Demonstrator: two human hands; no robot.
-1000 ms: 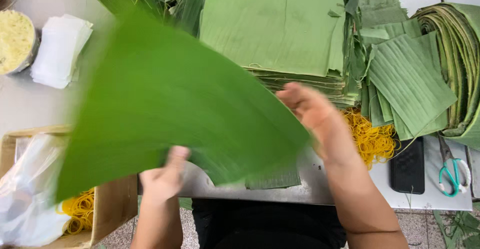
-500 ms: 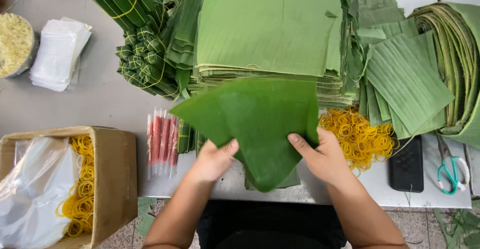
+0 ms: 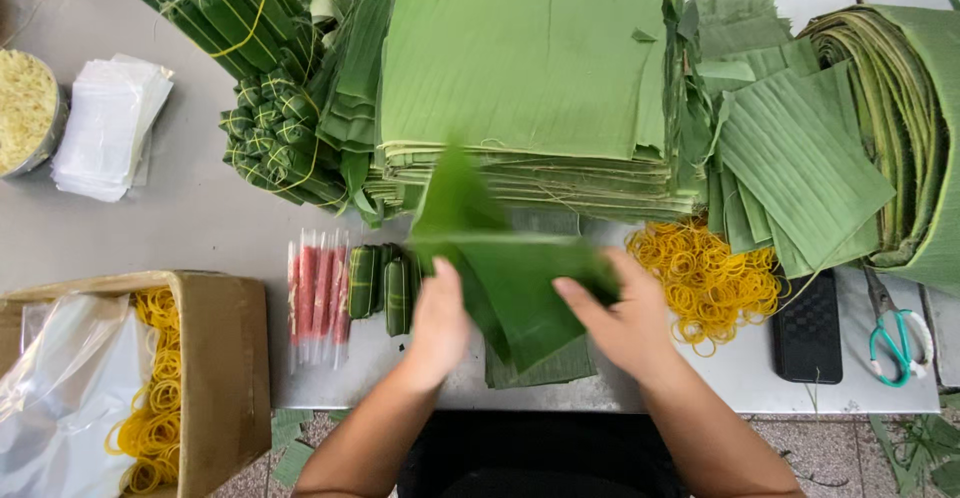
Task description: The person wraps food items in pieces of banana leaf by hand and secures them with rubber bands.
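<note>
My left hand and my right hand both grip a folded green banana leaf above the front of the metal table. The leaf is creased into a narrow, pointed shape, its tip rising toward the big stack of cut leaves. Left of my left hand lie small wrapped green rolls and a row of pink sausage sticks in clear wrappers. A heap of yellow rubber bands sits just right of my right hand.
Tied leaf bundles lie back left, smaller square leaves and a coiled leaf roll at right. A black phone, teal scissors, white plastic sheets, a bowl of yellow shreds and a cardboard box holding rubber bands.
The wide leaf that was held up close to the camera has come down and been folded smaller; both hands have moved closer together on it.
</note>
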